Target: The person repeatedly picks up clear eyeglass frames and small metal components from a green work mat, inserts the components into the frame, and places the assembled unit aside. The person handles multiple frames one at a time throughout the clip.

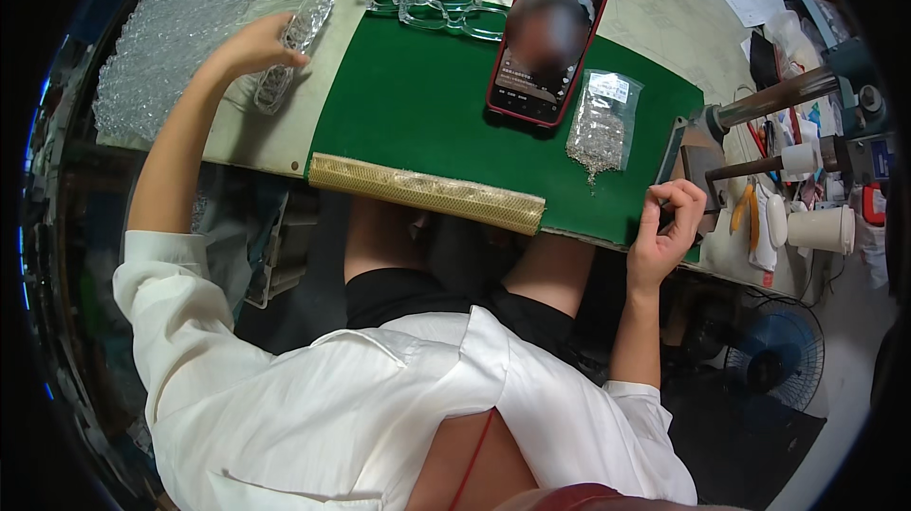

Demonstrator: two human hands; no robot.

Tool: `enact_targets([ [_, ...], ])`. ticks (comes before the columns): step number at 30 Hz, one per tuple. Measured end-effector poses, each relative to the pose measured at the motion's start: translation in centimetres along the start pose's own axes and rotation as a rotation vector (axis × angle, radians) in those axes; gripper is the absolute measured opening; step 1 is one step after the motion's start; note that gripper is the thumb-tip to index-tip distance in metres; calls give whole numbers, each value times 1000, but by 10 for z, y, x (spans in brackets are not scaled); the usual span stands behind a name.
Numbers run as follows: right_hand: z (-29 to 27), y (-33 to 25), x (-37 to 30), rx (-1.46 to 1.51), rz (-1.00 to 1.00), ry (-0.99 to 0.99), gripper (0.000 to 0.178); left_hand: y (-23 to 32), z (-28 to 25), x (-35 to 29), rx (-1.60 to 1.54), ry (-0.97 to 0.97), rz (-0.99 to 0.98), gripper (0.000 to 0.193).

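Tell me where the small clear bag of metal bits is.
In the head view, the clear bag lies on the right part of the green mat, just right of the red phone.

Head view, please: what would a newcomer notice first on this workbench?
Probably the green mat in the middle, with a red-cased phone lying on its far edge beside a small bag of silvery bits. Next, the left hand holding a clear plastic frame at far left, by a big pile of clear frames.
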State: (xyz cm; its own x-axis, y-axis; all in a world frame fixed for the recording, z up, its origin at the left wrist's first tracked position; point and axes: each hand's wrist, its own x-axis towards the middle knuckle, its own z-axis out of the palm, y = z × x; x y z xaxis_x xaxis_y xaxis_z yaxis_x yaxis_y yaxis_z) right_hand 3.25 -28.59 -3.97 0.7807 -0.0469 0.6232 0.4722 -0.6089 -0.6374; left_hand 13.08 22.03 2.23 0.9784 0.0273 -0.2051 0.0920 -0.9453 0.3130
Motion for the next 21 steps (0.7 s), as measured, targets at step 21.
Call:
enact_targets([
  [21, 28, -17, 13, -335, 71, -176, 11, -145, -184, 105, 895, 849, 359, 30],
])
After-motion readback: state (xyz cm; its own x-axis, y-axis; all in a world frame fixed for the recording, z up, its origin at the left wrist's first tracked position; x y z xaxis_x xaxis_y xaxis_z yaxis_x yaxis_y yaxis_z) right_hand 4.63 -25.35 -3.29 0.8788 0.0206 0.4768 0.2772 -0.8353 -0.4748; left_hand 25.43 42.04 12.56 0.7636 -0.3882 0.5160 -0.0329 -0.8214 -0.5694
